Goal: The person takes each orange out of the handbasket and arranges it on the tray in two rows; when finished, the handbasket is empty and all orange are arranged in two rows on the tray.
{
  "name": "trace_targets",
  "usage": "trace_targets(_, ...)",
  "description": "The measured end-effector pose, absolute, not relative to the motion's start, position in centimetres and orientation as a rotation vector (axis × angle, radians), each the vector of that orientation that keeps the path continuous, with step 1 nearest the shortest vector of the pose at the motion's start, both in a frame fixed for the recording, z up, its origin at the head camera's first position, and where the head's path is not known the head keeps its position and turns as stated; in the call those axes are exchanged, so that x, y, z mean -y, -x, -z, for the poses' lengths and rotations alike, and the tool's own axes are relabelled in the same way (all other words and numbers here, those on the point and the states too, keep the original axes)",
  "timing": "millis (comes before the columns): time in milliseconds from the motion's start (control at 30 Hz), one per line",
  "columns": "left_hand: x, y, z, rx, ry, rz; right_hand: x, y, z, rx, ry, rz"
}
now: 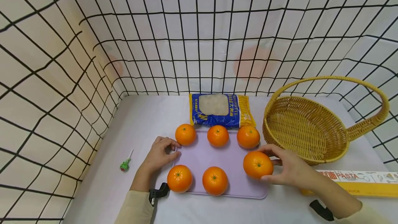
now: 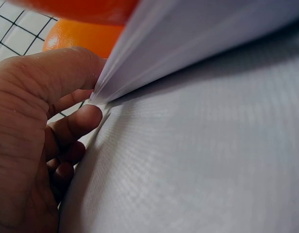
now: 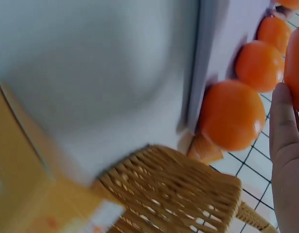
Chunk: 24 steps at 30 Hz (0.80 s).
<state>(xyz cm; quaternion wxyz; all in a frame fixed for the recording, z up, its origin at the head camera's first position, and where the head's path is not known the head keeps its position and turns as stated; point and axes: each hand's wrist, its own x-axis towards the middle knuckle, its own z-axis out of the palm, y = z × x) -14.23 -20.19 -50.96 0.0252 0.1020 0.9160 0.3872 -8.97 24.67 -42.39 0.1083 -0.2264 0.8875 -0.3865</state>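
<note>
My right hand [image 1: 287, 167] grips an orange [image 1: 258, 165] between thumb and fingers over the right side of a lilac tray [image 1: 230, 155]. In the right wrist view that orange [image 3: 297, 68] shows only in part and looks raised above the tray. At the tray's left edge rests my left hand [image 1: 160, 155], its bent fingertips and thumb [image 2: 76, 73] touching the rim. Three oranges line the tray's back: one left [image 1: 185, 134], one middle [image 1: 218, 136], one right [image 1: 248, 137]. Two more sit in front, one left [image 1: 179, 178] and one middle [image 1: 215, 180].
Behind the tray lies a blue and yellow pasta bag [image 1: 214, 108]. A wicker basket [image 1: 298, 130] with a tall handle stands at the right, a pasta box [image 1: 367, 184] in front of it. A green-wrapped lollipop [image 1: 125, 164] lies at left. Black wire grid [image 1: 196, 37] encloses the table.
</note>
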Motion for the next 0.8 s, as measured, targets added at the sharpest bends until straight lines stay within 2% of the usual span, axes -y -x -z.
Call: trace_targets(800,20.0,14.2,50.8,-2.823,-0.260,-1.195,-24.8,7.0,46.3,-2.507,0.636,1.107)
